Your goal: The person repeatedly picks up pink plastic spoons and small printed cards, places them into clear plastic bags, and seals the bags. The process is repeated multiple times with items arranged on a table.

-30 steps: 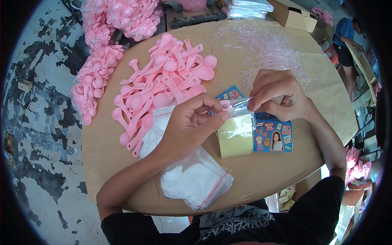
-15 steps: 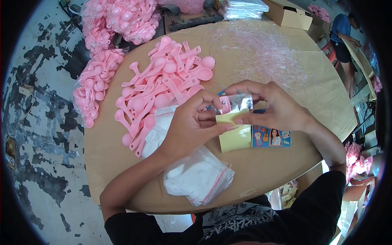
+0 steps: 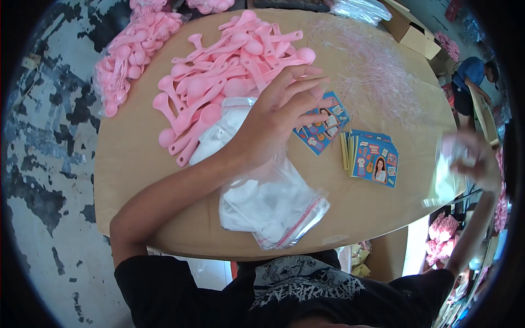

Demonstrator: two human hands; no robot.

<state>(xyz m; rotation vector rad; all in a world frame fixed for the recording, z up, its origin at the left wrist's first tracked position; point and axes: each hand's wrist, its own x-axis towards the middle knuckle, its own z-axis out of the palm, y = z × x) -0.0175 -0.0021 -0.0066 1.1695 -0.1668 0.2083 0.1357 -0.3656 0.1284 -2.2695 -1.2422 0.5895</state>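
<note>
My left hand (image 3: 281,112) is raised with its fingers stretched out and holds nothing. It hovers above a stack of clear plastic bags (image 3: 268,199), at the near edge of a heap of pink plastic scoops (image 3: 210,87). Just right of its fingers lie some blue illustrated cards (image 3: 322,128), and beside them stands a fanned stack of similar cards (image 3: 374,161). At the table's right edge my right hand (image 3: 476,161) is smeared by motion. Its fingers are closed on a clear plastic packet (image 3: 447,172), pinkish at the top and pale below.
Shredded clear film (image 3: 377,71) covers the table's far right. Bagged pink scoops (image 3: 134,54) sit along the left edge. A cardboard box (image 3: 413,33) and plastic sleeves (image 3: 361,10) stand at the back. Another person (image 3: 470,82) works at far right; yellowish packets (image 3: 360,259) lie below the table.
My hands have moved apart. The right one has swung out to the right with the packet; the left has opened and let go. The head view has shifted, uncovering the blue cards.
</note>
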